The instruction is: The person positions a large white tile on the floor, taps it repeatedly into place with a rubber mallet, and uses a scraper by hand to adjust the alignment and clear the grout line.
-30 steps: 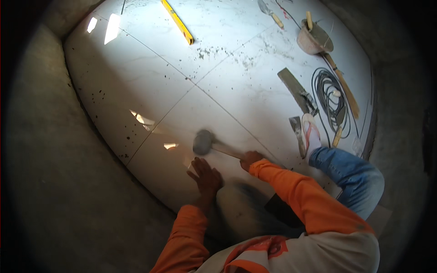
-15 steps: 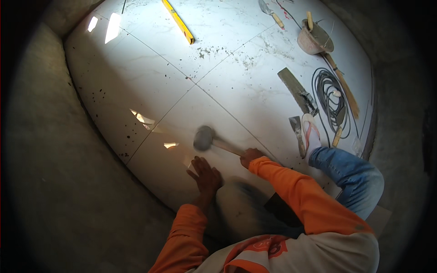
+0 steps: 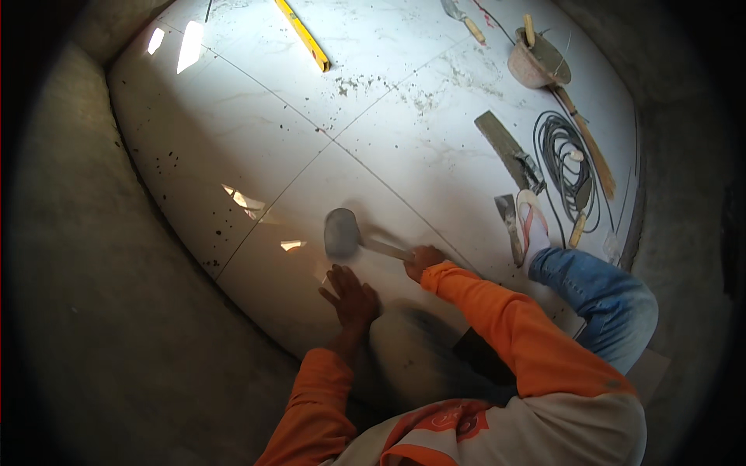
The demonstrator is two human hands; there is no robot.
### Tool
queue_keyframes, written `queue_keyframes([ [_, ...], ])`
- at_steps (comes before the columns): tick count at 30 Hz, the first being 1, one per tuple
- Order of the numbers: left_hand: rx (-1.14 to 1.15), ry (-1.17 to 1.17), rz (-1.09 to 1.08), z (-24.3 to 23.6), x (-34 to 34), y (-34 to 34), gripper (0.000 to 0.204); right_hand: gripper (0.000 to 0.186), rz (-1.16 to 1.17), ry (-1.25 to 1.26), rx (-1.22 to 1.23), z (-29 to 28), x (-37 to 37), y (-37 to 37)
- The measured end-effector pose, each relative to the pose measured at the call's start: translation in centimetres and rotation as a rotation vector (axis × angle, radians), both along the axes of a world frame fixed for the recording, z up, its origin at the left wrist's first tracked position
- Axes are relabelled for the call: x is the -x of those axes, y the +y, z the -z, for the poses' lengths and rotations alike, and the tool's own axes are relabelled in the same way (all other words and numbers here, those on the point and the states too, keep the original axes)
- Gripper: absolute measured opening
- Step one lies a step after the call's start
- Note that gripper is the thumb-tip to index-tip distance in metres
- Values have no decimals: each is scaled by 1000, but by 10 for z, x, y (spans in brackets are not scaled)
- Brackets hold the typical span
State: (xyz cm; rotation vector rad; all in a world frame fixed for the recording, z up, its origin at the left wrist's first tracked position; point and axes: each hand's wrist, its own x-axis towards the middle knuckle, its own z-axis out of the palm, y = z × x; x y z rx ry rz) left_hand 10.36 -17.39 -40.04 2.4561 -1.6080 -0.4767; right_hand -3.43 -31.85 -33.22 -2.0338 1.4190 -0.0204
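My right hand (image 3: 423,262) grips the wooden handle of a rubber mallet (image 3: 342,234). Its dark grey head is over the white floor tile (image 3: 299,268), close beyond the fingertips of my left hand; whether it touches the tile I cannot tell. My left hand (image 3: 353,299) rests on the same tile with its fingers stretched out, holding nothing. Beside my right foot on the right lie a scraper-like flat blade (image 3: 509,229) and a long flat trowel (image 3: 509,147) smeared with mortar.
A yellow spirit level (image 3: 303,35) lies at the far side. To the right are a coiled cable (image 3: 559,151), a short broom (image 3: 590,147), a mortar bucket (image 3: 528,71) and a pointed trowel (image 3: 465,22). Bare concrete walls (image 3: 78,194) border the tiles. Mortar crumbs are scattered about.
The mallet head has shifted slightly left and looks larger, as if raised, with my right hand moving a little left along with it. My left hand stays put.
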Motion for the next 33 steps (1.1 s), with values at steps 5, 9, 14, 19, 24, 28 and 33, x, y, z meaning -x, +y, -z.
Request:
queue_keyframes([
  [5, -61, -152, 20, -13, -12, 10, 69, 23, 155, -246, -3, -63, -58, -2],
  [9, -30, -142, 2, -12, -1, 10, 69, 20, 33, 40, 23, 13, -9, -5],
  [14, -288, 47, -42, -18, -4, -12, 69, 26, 8, -325, 112, -14, -41, 4],
  [19, -54, -100, -48, -10, -12, 6, 72, 23, 30, -140, -32, -38, -66, 15],
  [24, -31, -110, -22, -17, -8, -1, 71, 19, 16, 99, 13, -3, -8, -7],
  [28, -34, -83, -51, -19, -21, 2, 73, 21, -88, -304, 124, -51, -46, 4],
  [33, -1, -113, -55, -10, -18, 8, 71, 14, 71, 13, 22, -39, -55, 3],
])
